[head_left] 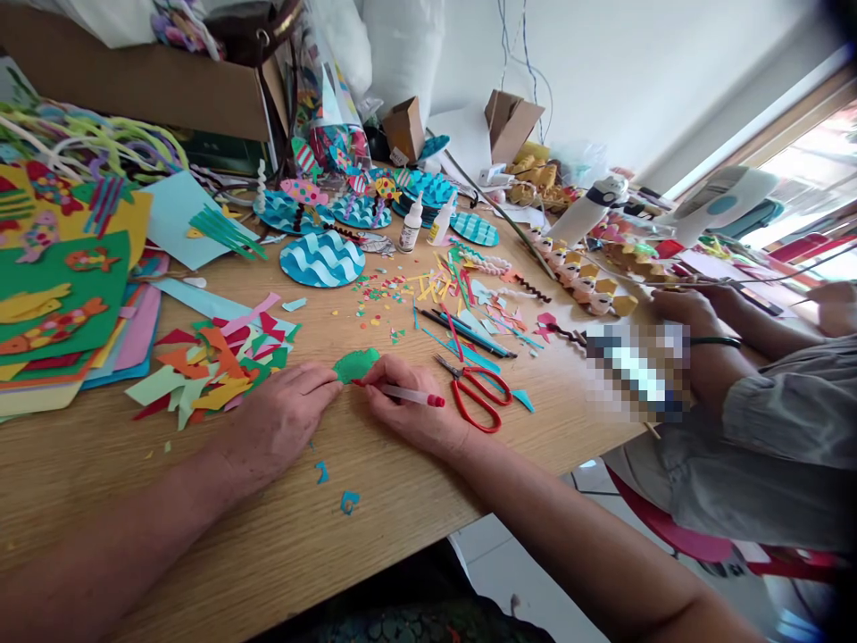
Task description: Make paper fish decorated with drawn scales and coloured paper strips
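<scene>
A small green paper piece (356, 365) lies on the table between my two hands. My left hand (285, 415) has its fingers together, with the tips on the left edge of the paper; its thumb is mostly hidden. My right hand (415, 415) grips a red marker pen (411, 394) with a pale barrel and a red end, its tip down at the paper's lower edge. To the right of this hand lie scissors with red handles (479, 397). Small blue paper scraps (349, 502) are on the table below my hands.
A pile of coloured paper scraps (214, 366) lies left, near stacked paper sheets (63, 295). Glue bottles (411, 223) stand behind, beside blue wavy paper discs (322, 260). Black pencils (469, 332) lie above the scissors. At right, another person's hands (689, 313) rest on the table.
</scene>
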Demonstrator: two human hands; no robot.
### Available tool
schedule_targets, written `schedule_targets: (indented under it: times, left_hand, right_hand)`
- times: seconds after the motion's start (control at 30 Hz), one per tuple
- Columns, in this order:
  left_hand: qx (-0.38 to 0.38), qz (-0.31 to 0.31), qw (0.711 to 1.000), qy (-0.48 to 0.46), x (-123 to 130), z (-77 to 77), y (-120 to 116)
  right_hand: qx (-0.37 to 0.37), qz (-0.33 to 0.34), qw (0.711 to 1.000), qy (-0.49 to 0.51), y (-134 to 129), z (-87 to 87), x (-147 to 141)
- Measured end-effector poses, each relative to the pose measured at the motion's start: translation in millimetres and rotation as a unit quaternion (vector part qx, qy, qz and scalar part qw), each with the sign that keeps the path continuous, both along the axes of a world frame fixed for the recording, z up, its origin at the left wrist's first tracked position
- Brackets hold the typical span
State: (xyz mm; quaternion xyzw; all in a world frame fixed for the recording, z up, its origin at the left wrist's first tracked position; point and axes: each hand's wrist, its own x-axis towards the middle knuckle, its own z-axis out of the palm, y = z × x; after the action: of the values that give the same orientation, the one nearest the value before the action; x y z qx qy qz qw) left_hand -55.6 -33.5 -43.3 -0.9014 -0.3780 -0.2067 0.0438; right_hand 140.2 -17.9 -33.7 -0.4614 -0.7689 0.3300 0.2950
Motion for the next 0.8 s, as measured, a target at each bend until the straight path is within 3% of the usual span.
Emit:
schedule_targets:
  times: [0.8]
  left_hand:
    - [-0.056,0.008,0.998,-0.033,-2.4,-5.6,-0.3]
  right_hand:
    - [0.001,-0.012,1.000,0.009,-1.0,1.3,1.6]
